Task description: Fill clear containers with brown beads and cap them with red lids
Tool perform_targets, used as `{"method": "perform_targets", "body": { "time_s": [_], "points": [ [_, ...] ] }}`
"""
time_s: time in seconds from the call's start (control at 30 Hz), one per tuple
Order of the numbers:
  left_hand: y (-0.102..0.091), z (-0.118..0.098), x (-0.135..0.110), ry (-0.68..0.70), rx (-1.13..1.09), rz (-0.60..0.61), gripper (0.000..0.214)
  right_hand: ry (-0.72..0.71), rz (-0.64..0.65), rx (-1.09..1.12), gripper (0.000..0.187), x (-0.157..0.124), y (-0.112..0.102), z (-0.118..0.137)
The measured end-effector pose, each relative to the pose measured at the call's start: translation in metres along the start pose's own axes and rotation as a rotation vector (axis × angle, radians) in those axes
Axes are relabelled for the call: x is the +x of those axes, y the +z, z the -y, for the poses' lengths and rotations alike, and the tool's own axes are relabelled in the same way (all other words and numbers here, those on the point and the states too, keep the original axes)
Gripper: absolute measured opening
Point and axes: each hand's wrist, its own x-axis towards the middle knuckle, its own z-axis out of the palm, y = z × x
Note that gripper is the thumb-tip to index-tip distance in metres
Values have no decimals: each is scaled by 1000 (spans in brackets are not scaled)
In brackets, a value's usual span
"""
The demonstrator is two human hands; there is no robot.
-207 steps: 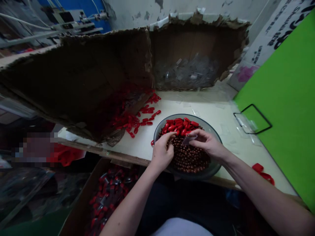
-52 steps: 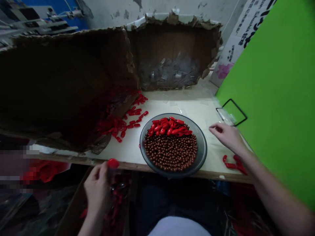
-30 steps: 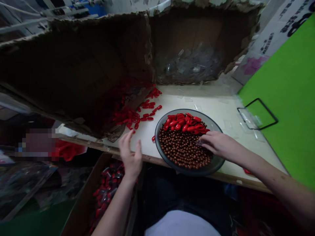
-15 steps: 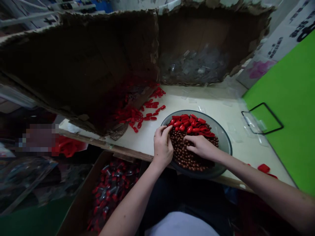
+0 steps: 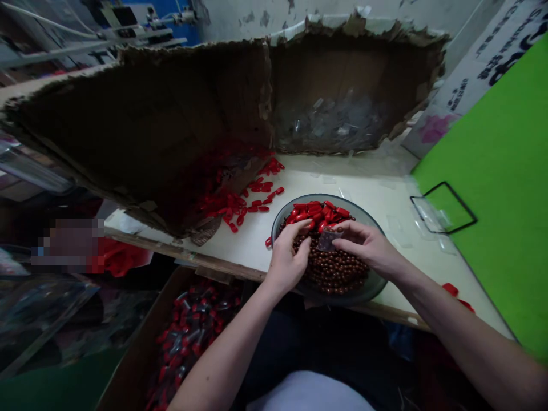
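Plainly, the right hand (image 5: pixel 368 249) pinches a clear tube (image 5: pixel 327 240), seemingly uncapped, over the beads (image 5: pixel 338 272) in the bowl (image 5: pixel 365 214); the left hand (image 5: pixel 287 257) curls beside it at the red caps (image 5: pixel 314 209), gripping or not I cannot tell. Below the left hand, a box (image 5: pixel 131 365) of capped tubes (image 5: pixel 194 325) looks done; loose caps (image 5: pixel 229 205) and clear pieces (image 5: pixel 338 123) beyond both hands remain. Lettering on the carton (image 5: pixel 477 71), past the right hand, is too blurred to read.

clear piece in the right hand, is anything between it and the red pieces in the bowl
Nothing visible stands between them: the clear piece, pinched in the right hand, is over the brown beads, close to the red pieces in the bowl. The left hand is to its left, not between.
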Motion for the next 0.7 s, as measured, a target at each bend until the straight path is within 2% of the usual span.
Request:
{"method": "perform_targets", "body": {
  "time_s": [0.07,0.13,0.27,0.33,0.5,0.63,0.7],
  "points": [
    [6,-6,1,-101,-201,121,38,-33,15,-13,30,-1,0,6],
    [11,-8,2,-167,-339,176,39,-64,24,-31,30,-1,0,11],
    [12,-9,5,-239,-406,168,34,-124,49,-92,35,-2,-2,18],
    [9,-10,6,-285,-430,200,35,-152,83,-154,31,-2,-6,22],
    [-1,-14,3,-356,-476,256,39,-96,240,-285,21,0,-19,35],
    [-7,-13,0,-376,-543,243,40,-51,190,-317,24,1,-28,34],
    [-10,-11,0,-382,-597,216,43,-51,224,-444,23,2,-31,25]
  ]
}}
